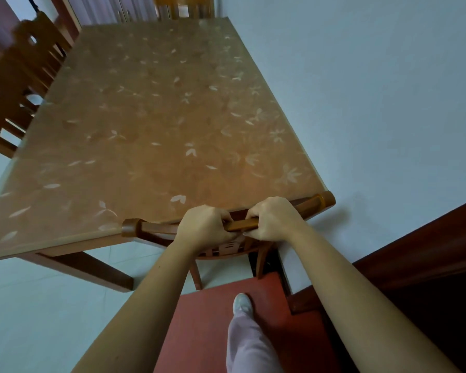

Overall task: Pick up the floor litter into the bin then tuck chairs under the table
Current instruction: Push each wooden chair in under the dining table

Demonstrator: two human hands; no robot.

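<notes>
wall (361,76): plain, pale blue-white | floor (24,305): pale, smooth | desk (145,117): wooden, leaf-patterned cover, just beside wall | mat (199,324): red, on floor | wooden panel (428,251): dark, far right | light: dim, even

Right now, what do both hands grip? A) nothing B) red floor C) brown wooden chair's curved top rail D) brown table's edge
C: the left hand and right hand both curl round the brown wooden chair's curved top rail, at the near edge of the leaf-patterned table.
</notes>
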